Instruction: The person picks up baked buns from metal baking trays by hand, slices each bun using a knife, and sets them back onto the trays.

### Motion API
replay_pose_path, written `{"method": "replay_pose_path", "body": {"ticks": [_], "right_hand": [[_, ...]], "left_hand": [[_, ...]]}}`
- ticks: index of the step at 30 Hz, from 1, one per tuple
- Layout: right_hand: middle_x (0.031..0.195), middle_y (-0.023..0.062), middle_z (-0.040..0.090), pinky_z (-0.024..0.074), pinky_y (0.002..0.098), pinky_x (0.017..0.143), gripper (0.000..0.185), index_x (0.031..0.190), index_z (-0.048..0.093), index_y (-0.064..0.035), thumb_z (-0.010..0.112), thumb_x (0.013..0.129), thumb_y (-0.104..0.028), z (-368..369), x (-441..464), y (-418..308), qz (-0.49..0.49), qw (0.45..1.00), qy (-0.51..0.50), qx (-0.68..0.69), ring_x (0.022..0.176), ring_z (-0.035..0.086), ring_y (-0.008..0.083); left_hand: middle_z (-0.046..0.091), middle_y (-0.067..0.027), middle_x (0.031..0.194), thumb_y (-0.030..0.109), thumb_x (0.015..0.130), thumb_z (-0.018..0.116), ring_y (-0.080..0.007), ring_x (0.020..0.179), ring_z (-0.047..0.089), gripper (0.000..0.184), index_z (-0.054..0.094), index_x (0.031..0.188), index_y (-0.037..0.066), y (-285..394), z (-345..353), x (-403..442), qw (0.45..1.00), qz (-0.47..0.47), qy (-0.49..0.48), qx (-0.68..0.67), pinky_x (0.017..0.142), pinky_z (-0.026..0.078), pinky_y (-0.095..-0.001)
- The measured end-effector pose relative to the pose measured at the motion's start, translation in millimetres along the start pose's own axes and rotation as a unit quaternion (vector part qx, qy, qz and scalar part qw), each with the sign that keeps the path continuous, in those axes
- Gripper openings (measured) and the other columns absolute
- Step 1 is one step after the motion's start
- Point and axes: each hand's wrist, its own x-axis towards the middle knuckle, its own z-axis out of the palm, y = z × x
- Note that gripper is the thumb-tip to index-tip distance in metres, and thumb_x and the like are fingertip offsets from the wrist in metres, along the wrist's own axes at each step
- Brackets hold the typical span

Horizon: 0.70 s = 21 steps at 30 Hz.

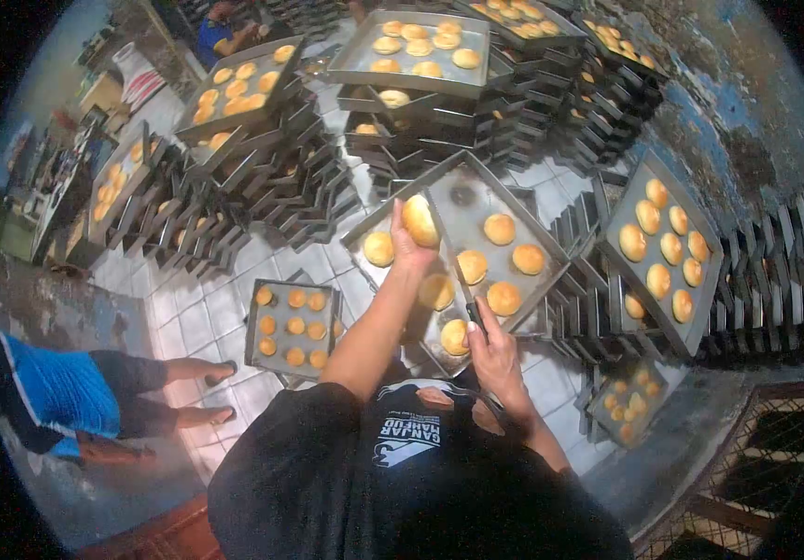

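Note:
A golden round bun point(419, 220) is in my left hand point(408, 248), raised over a metal baking tray point(504, 191). My right hand point(495, 358) is closed on the dark handle of a long knife point(458, 257). The knife's blade points up and away, across the tray and close to the held bun. Several more buns lie on the tray, among them one at its left point(378, 248) and one below my left hand point(436, 291). A dark round mark shows near the tray's far corner.
Tall stacks of trays point(411, 79) with buns stand in front and at both sides. A smaller tray point(293, 327) with buns lies on the tiled floor at the left. Another person in a blue shirt point(66, 392) stands at the left; one more point(220, 35) is at the far left.

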Motion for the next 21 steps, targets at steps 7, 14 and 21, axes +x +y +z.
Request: {"method": "replay_pose_path", "body": {"ticks": [7, 14, 21], "right_hand": [[0.103, 0.0332, 0.067, 0.0527, 0.0484, 0.079, 0.049, 0.145, 0.047, 0.0015, 0.051, 0.102, -0.02, 21, -7, 12, -0.081, 0.994, 0.017, -0.066, 0.092, 0.068, 0.0469], [0.106, 0.0355, 0.065, 0.0525, 0.0512, 0.076, 0.047, 0.143, 0.047, 0.0036, 0.051, 0.101, -0.018, 28, -22, -4, -0.051, 0.996, 0.014, -0.075, 0.093, 0.067, 0.0495], [0.1, 0.0345, 0.066, 0.0524, 0.0514, 0.075, 0.047, 0.143, 0.047, 0.0033, 0.05, 0.102, -0.018, 33, -24, 4, -0.04, 0.996, 0.018, -0.084, 0.092, 0.067, 0.0486]], "left_hand": [[0.069, -0.0016, 0.083, 0.059, 0.088, 0.069, -0.0217, 0.073, 0.066, 0.043, 0.069, 0.093, 0.016, 18, 1, -17, 0.999, 0.018, -0.047, 0.014, 0.065, 0.055, -0.0394], [0.069, -0.0006, 0.084, 0.057, 0.088, 0.07, -0.0215, 0.075, 0.066, 0.04, 0.069, 0.091, 0.017, 23, 0, -31, 0.997, 0.002, -0.079, 0.002, 0.068, 0.054, -0.039], [0.069, -0.0027, 0.083, 0.058, 0.089, 0.068, -0.0222, 0.069, 0.066, 0.042, 0.069, 0.093, 0.016, 20, 0, -33, 0.999, 0.013, -0.029, 0.007, 0.058, 0.054, -0.037]]}}
